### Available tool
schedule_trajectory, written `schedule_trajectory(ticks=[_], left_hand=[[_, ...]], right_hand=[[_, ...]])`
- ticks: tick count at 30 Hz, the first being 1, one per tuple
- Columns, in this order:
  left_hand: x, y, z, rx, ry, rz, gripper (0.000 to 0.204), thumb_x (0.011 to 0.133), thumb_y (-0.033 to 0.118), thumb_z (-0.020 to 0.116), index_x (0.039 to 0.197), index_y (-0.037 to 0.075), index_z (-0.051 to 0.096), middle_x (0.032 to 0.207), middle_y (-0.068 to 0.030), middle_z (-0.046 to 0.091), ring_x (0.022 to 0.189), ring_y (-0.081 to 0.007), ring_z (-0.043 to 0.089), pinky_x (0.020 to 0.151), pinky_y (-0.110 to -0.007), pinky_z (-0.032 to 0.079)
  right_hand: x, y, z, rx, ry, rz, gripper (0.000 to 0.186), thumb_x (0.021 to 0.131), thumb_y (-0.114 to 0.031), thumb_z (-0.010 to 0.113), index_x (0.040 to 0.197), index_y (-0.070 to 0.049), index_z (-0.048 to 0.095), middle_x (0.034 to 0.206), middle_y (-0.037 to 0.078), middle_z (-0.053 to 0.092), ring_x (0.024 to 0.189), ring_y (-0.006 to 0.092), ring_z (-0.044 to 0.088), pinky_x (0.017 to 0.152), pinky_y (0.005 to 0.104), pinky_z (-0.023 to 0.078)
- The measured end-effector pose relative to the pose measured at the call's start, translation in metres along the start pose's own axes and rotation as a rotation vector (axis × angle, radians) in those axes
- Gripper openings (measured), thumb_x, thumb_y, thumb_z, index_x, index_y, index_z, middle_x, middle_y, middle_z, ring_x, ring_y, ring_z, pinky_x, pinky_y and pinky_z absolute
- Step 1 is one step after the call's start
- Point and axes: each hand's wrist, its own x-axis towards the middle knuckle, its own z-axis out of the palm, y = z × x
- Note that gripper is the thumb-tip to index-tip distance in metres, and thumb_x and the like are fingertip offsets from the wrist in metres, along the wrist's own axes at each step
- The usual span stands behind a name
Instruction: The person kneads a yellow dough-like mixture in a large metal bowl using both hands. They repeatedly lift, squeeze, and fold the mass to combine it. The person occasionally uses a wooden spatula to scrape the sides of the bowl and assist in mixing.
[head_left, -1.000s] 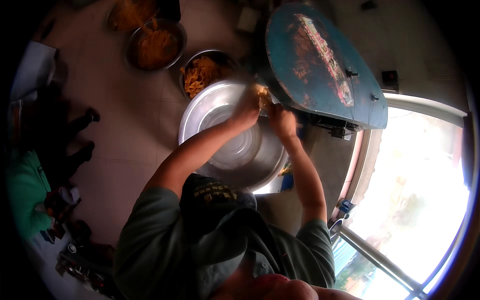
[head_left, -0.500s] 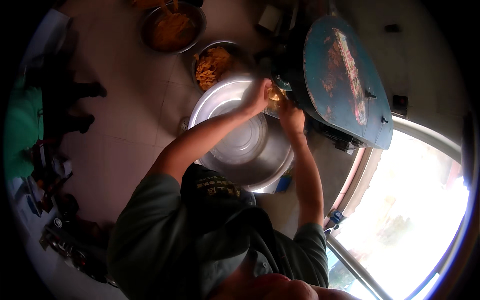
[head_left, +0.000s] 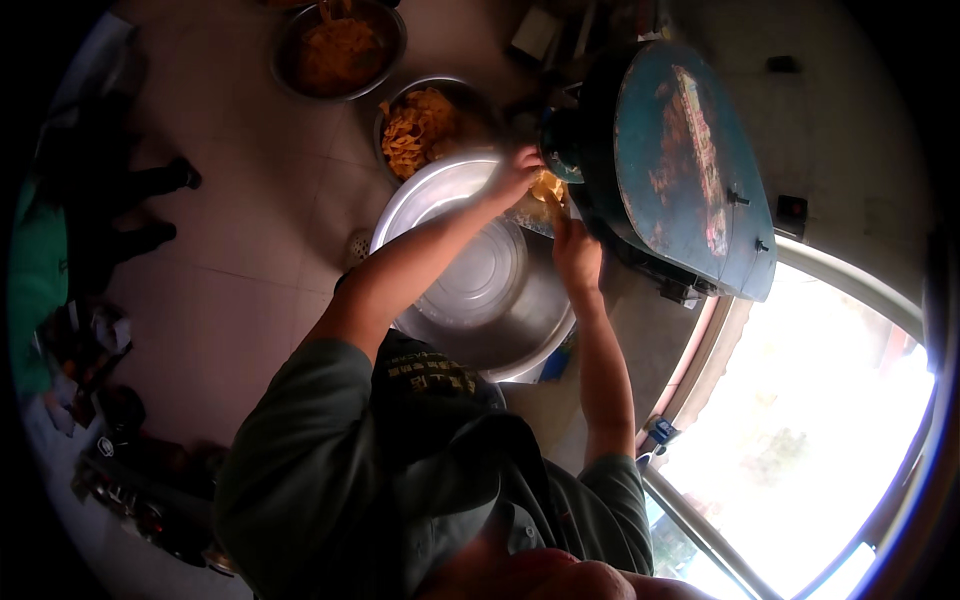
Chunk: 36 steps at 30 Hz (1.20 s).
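Note:
A large shiny metal basin (head_left: 470, 275) stands in front of me, below a machine with a blue-green rounded metal housing (head_left: 690, 170). My left hand (head_left: 517, 178) reaches over the basin's far rim, fingers stretched toward the machine's dark round outlet (head_left: 558, 150). Just below the outlet lies a yellow-orange lump of food (head_left: 547, 187), whose exact kind I cannot make out. My right hand (head_left: 577, 255) is closed around what looks like a thin brown stick (head_left: 555, 205), its tip against the lump.
Beyond the basin, a metal bowl (head_left: 378, 140) holds orange strips (head_left: 420, 130). Farther left sits another bowl (head_left: 330, 95) with similar orange food. A bright window (head_left: 800, 400) is on the right. At the far left a person in green (head_left: 40, 290) shows with dark legs.
My right hand has drawn slightly back from the outlet, and the thin stick now shows between it and the yellow-orange lump. My left hand stays beside the outlet. The whole view has shifted slightly.

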Motion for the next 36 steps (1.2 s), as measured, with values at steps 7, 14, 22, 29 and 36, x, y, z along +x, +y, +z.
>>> schedule_trajectory(ticks=[7, 14, 22, 29, 36], left_hand=[[-0.012, 0.025, 0.007, 0.277, -0.014, -0.091, 0.05, 0.099, 0.002, 0.057, 0.145, 0.001, 0.04, 0.128, -0.0149, 0.066, 0.121, -0.021, 0.062, 0.1, -0.031, 0.05], [-0.035, 0.031, 0.01, 0.837, -0.202, 0.162, 0.059, 0.098, -0.006, 0.047, 0.153, 0.001, 0.025, 0.147, -0.0204, 0.054, 0.138, -0.0332, 0.052, 0.113, -0.04, 0.042], [-0.049, 0.066, 0.04, 1.167, -0.303, 0.376, 0.045, 0.09, -0.002, 0.055, 0.135, -0.002, 0.052, 0.128, -0.0256, 0.062, 0.12, -0.0427, 0.058, 0.102, -0.048, 0.047], [-0.059, 0.112, 0.081, 1.774, -0.726, 0.627, 0.036, 0.089, 0.001, 0.058, 0.125, -0.001, 0.057, 0.123, -0.019, 0.061, 0.111, -0.0376, 0.063, 0.092, -0.047, 0.053], [-0.006, 0.026, 0.154, 2.833, -1.267, 0.699, 0.031, 0.09, 0.017, 0.062, 0.113, -0.003, 0.069, 0.129, -0.0173, 0.067, 0.076, -0.0228, 0.076, 0.054, -0.035, 0.056]], right_hand=[[-0.013, 0.011, -0.023, 0.06, -0.002, 0.003, 0.032, 0.097, -0.03, 0.066, 0.082, -0.002, 0.062, 0.074, 0.024, 0.067, 0.068, 0.0456, 0.067, 0.058, 0.0518, 0.054], [0.011, 0.017, 0.019, 0.033, -0.056, 0.185, 0.038, 0.1, -0.04, 0.057, 0.088, -0.005, 0.065, 0.081, 0.027, 0.069, 0.076, 0.0494, 0.067, 0.068, 0.0574, 0.055], [-0.012, -0.002, -0.013, 0.16, -0.081, 0.178, 0.028, 0.1, -0.032, 0.054, 0.107, -0.009, 0.068, 0.088, 0.023, 0.073, 0.076, 0.0427, 0.071, 0.065, 0.0529, 0.058], [-0.049, 0.007, 0.016, 0.281, -0.039, 0.236, 0.039, 0.101, -0.034, 0.054, 0.095, 0.002, 0.065, 0.078, 0.021, 0.073, 0.069, 0.038, 0.072, 0.062, 0.0484, 0.058], [-0.089, -0.022, 0.002, 0.588, 0.056, 0.311, 0.03, 0.099, -0.027, 0.056, 0.088, 0.0, 0.063, 0.076, 0.018, 0.072, 0.067, 0.0354, 0.071, 0.062, 0.0467, 0.057]])
